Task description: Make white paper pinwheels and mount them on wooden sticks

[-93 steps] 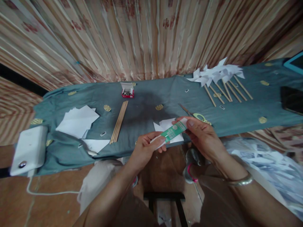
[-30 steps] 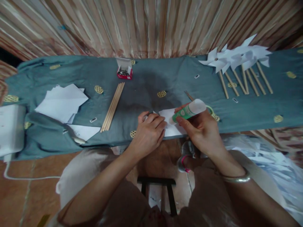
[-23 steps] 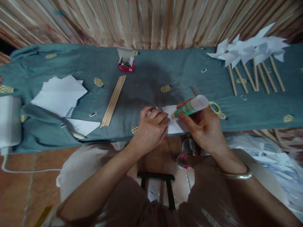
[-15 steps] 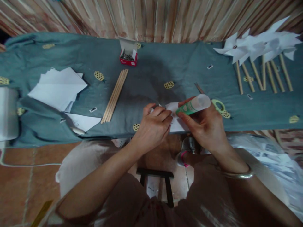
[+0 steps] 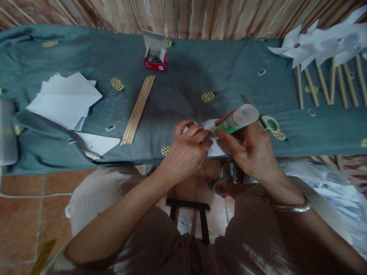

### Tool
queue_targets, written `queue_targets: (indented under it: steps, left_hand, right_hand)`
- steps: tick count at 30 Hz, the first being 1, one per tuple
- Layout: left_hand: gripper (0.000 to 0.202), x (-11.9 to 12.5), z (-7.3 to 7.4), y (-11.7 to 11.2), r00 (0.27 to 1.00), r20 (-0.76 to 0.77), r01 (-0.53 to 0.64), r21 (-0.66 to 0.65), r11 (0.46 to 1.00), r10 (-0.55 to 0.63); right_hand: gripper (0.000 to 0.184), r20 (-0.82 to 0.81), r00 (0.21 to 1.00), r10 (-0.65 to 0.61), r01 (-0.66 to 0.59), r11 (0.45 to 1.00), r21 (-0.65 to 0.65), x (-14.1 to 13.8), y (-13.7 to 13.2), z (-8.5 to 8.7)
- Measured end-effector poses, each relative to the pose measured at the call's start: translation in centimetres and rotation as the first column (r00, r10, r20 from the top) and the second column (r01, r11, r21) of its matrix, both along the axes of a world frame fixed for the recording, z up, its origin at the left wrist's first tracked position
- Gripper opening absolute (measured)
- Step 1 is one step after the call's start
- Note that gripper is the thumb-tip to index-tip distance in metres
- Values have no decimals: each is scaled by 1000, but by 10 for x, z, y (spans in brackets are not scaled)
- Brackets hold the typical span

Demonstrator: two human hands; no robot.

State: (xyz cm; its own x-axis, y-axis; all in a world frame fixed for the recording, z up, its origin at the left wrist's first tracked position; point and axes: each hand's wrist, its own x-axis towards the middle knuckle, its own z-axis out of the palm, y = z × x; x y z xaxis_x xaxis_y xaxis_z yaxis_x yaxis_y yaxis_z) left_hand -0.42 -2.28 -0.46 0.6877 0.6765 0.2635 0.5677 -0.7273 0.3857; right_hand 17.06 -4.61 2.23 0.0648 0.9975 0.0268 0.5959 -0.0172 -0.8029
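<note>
My right hand (image 5: 255,147) is wrapped round a translucent glue bottle (image 5: 237,118) with a green label, its lower end tipped down to the left. Beneath that end lies a piece of white paper (image 5: 218,149) at the cloth's front edge. The fingers of my left hand (image 5: 189,149) are curled on the paper's left side, close to the bottle's low end. They cover the spot where the bottle meets the paper. Just right of my right hand are scissors with light green handles (image 5: 270,124), partly hidden behind the hand.
On the green tablecloth (image 5: 183,86) lie wooden sticks (image 5: 138,110), an open red box (image 5: 155,63) of small metal pieces, and a stack of white paper (image 5: 65,99). A cut paper piece (image 5: 99,143) lies nearer. Several paper pinwheels (image 5: 323,44) on sticks are at the far right.
The view has shifted slightly, so the things on the table appear higher and further outward. Both hands keep nearly the same place on the paper, the bottle still tilted in my right hand.
</note>
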Motion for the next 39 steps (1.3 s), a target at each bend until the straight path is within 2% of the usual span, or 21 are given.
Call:
queue_targets:
  steps: [4,10,14,22,33,36,39]
  left_hand:
    - [20,-1,-1,0,1000,15,3,10,1000,-3]
    - [15,-1,-2,1,1000,-4,3,43,999,-3]
    - [15,-1,-1,1,1000,-18,5,41,999,-5]
    - [16,0,-1,0,999,-32,0,35,999,1]
    - [17,0,0,0,999,-48,-1,59,998,4]
    - [17,0,0,0,999,-43,-3,63,998,6]
    - [17,0,-1,0,999,-33,-3,60,998,5]
  right_hand:
    - [27,51,998,-24,23,1000,21,0,1,-1]
    - [31,-16,998,-58,57,998,-40,1,2,0]
    - [29,-23,997,-73,72,997,-34,3,0,-1]
    - [29,67,998,2,0,1000,-27,4,-3,2]
    - [29,45,999,25,-20,995,-97,0,-3,5]
    - [27,10,1000,5,-4,997,-83,-2,-2,3]
    - [28,45,999,21,-20,999,-39,-4,0,2]
